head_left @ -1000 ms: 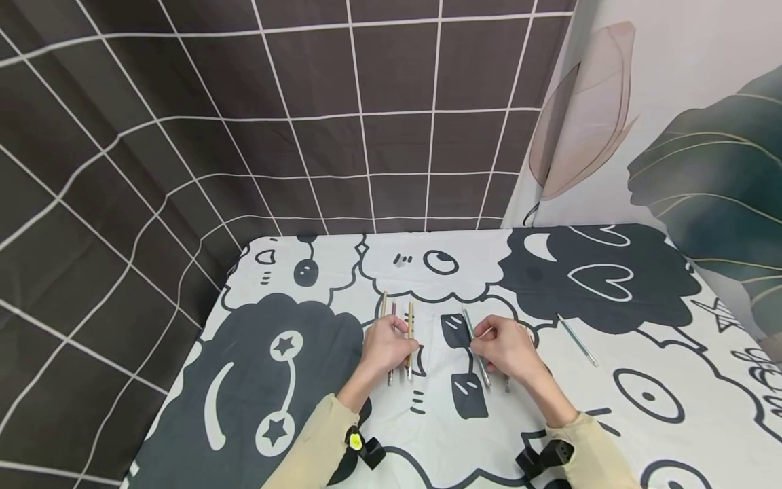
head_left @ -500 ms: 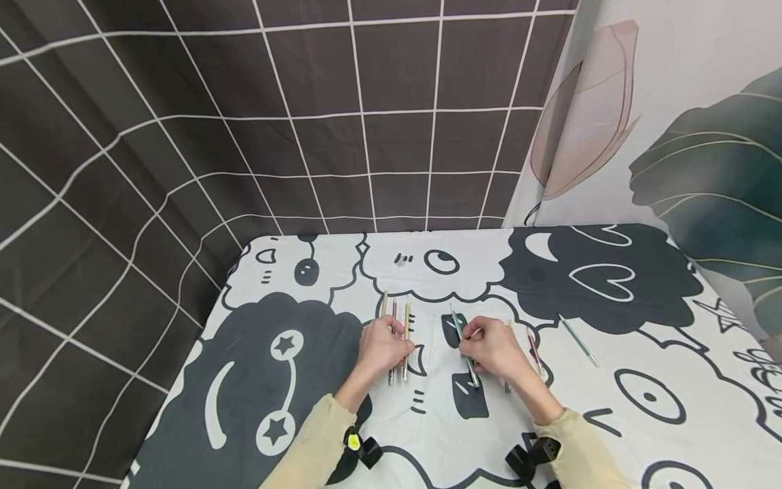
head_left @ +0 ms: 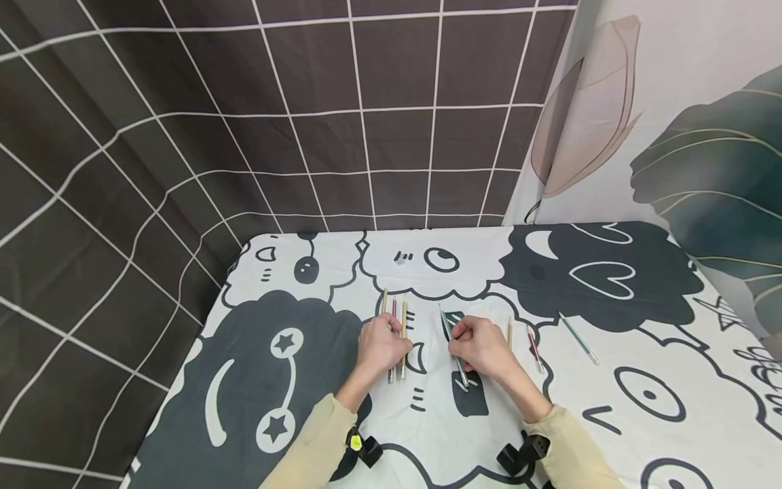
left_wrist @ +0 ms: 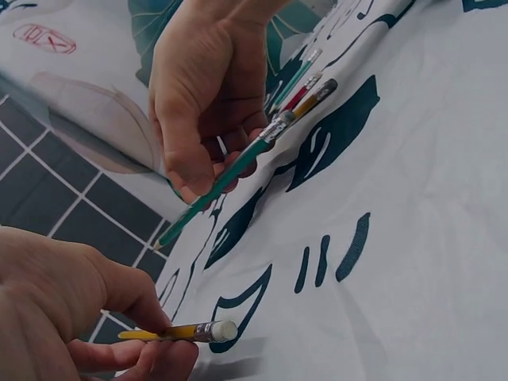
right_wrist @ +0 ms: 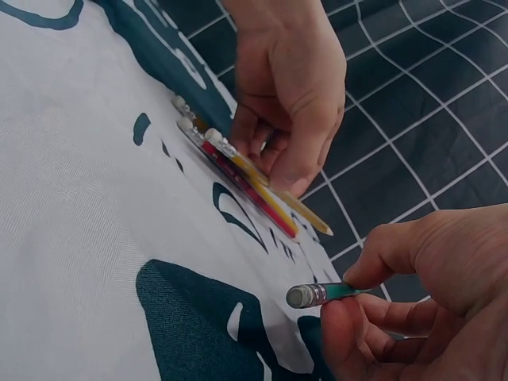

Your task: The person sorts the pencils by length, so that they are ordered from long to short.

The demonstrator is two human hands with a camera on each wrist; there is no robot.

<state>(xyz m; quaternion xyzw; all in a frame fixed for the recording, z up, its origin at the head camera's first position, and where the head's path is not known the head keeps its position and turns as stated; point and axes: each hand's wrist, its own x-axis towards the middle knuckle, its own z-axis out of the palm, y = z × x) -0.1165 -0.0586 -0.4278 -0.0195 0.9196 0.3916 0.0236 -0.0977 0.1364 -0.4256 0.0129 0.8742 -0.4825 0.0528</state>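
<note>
My left hand [head_left: 381, 346] pinches a yellow pencil [left_wrist: 186, 332] between thumb and fingers, its white eraser end toward me. Close along its left side lie a red pencil [right_wrist: 266, 208] and another yellow pencil [head_left: 384, 302], partly hidden by the hand. My right hand [head_left: 482, 348] pinches a green pencil [left_wrist: 230, 172] at mid-length, tilted, with its eraser end toward me. A gap of cloth separates the two hands. To the right of the right hand lie a yellow pencil [head_left: 510, 334], a red pencil [head_left: 534, 350] and a second green pencil [head_left: 578, 337], spaced apart.
A white cloth [head_left: 421, 435] with dark cartoon faces covers the table. Behind and to the left hangs a dark grid-patterned curtain [head_left: 397, 142]. A leaf-patterned drape [head_left: 702, 176] hangs at the right. Each wrist bears a small black camera [head_left: 369, 451].
My right hand has moved left with the green pencil, uncovering the yellow and red pencils to its right. My left hand has shifted its yellow pencil slightly left, nearer the red one.
</note>
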